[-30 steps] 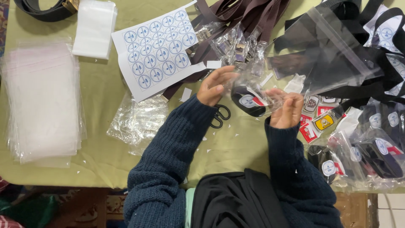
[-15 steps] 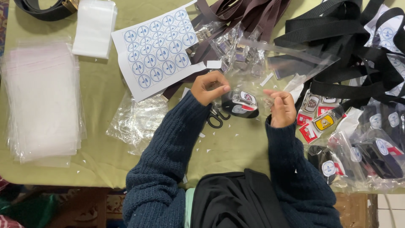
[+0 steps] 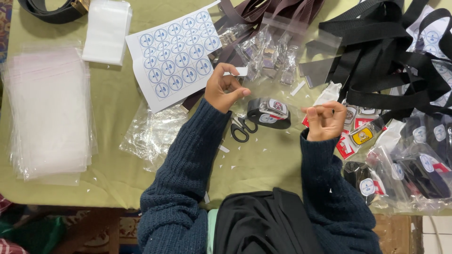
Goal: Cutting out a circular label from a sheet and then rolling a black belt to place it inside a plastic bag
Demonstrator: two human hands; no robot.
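We note left hand (image 3: 225,89) pinching a small white paper strip (image 3: 241,71) just beside the white sheet of round blue-and-white stickers (image 3: 175,51), right hand (image 3: 325,120) curled, fingertips pressed together, rolled black belt in clear plastic bag (image 3: 269,113) on the green tablecloth (image 3: 117,178) between our hands, black-handled scissors (image 3: 241,129) just beside it

Left hand (image 3: 225,89) and right hand (image 3: 325,121) raised, fingers curled.

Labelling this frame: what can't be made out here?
Head view:
- Left hand: fingers curl around a small white strip; its grip on it is unclear.
- Right hand: curled fingers hide any contents.
- Scissors: blades under the bagged belt.
- Black straps: cut off by the top edge.
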